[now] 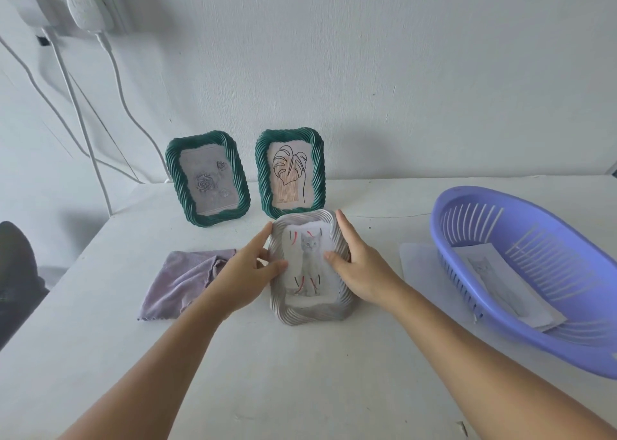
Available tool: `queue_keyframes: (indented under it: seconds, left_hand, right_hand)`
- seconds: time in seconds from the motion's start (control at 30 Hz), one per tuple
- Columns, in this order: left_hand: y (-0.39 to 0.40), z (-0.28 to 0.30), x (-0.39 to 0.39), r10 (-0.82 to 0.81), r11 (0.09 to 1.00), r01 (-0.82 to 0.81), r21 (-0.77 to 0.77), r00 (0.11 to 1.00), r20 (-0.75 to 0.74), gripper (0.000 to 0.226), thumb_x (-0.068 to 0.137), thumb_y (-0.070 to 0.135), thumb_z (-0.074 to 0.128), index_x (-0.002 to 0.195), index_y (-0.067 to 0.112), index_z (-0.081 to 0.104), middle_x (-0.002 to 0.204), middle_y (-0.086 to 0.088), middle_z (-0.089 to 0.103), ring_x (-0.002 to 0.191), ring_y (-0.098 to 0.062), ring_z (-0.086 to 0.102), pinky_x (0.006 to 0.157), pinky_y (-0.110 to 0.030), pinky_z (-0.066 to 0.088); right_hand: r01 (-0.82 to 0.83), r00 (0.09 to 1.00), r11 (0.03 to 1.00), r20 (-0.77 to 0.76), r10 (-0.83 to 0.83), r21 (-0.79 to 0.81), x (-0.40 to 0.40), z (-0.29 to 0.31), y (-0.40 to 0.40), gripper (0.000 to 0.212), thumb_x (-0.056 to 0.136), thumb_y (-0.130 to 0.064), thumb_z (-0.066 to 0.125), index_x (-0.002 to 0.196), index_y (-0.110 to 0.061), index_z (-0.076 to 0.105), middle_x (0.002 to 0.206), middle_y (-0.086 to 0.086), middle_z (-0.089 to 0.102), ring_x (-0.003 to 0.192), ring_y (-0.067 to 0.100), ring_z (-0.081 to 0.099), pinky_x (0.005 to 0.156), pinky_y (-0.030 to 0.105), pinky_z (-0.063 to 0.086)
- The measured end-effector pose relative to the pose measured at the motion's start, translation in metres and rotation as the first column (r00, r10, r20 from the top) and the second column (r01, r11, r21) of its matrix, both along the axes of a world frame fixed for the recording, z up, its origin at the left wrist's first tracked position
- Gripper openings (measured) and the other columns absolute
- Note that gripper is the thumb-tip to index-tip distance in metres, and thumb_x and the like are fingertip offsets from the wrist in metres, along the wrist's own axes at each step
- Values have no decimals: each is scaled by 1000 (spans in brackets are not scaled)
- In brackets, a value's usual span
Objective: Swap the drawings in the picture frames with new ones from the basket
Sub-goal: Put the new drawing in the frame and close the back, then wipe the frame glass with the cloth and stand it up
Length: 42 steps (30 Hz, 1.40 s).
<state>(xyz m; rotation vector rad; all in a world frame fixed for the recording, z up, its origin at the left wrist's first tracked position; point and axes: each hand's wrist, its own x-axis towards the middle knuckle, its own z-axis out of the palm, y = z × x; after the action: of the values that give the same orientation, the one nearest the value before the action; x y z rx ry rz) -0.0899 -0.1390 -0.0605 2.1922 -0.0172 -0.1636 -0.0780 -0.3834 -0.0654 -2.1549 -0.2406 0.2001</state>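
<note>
A white twisted-rim picture frame [310, 312] lies on the table in front of me with a cat drawing [309, 262] in its opening. My left hand [247, 269] grips its left rim, thumb on the drawing and index finger stretched to the top left corner. My right hand [360, 269] holds the right rim, fingers along the outer edge and thumb on the drawing. Behind it two green frames stand upright: one with a rose drawing [208, 180], one with a leaf drawing [288, 172]. A purple basket [467, 194] at the right holds sheets with drawings [510, 282].
A crumpled lilac cloth [187, 279] lies just left of the white frame. A clear sheet [417, 262] lies partly under the basket. White cables [83, 122] hang down the wall at the left. The table's left edge runs diagonally, with a dark object [16, 266] beyond it.
</note>
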Motion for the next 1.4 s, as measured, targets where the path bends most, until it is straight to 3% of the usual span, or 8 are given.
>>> queue_keyframes:
  seconds: [0.13,0.3,0.7,0.9,1.07,1.2,1.3,1.4]
  left_hand:
    - [3,-5,-1,-25,961,6,278,998,64,72,96,50,62,158,35,29,117,11,54,95,-12,54,90,-32,46]
    - [-6,-13,-6,-91,916,70,395,995,35,61,101,43,56,156,24,38,122,-1,43,123,-20,41,112,-31,30]
    - [-3,1,-16,-97,919,68,388,994,55,62,102,50,51,158,28,33,124,-2,49,113,-20,51,108,-38,39]
    - [61,20,-22,211,853,-342,396,918,337,43,104,21,50,146,16,52,123,-20,60,113,-38,53,102,-47,39]
    - [114,15,-27,428,688,-383,616,900,82,57,101,35,46,156,32,30,139,-24,48,128,-47,42,107,-52,35]
    - [118,10,-30,457,703,-348,620,889,-19,68,96,48,54,156,35,26,142,-23,47,127,-47,49,101,-50,43]
    - [117,8,-24,437,767,-377,519,900,8,72,95,34,61,157,20,27,130,-23,60,119,-41,56,93,-45,46]
    - [110,14,-23,398,843,-410,347,911,111,71,92,18,66,154,21,33,93,-9,65,92,-30,59,76,-41,47]
  right_hand:
    - [17,989,864,135,59,-503,9,-1,-4,80,98,-63,40,162,-34,2,137,3,51,129,31,45,102,48,35]
    - [32,988,769,138,73,-639,6,-20,-9,76,97,-70,29,161,-34,10,129,3,41,125,30,39,103,47,29]
    - [91,984,783,177,25,-615,3,-33,-12,73,95,-72,28,160,-42,11,112,-3,26,118,27,36,109,44,25]
    - [91,985,792,172,19,-604,4,-36,-13,73,94,-73,27,160,-44,10,110,-5,24,116,25,34,108,43,23]
    - [102,984,776,177,13,-622,5,-36,-11,72,94,-72,28,159,-45,11,109,-5,24,117,26,36,108,43,24]
    - [100,985,776,173,12,-622,5,-35,-10,72,95,-72,29,159,-45,11,110,-4,25,117,26,36,109,44,24]
    - [101,985,777,173,10,-622,4,-34,-11,73,95,-73,29,159,-45,11,111,-5,24,118,26,36,110,44,24]
    - [86,989,806,148,1,-586,4,-31,-12,74,94,-74,30,159,-45,9,117,-4,30,121,26,36,110,44,23]
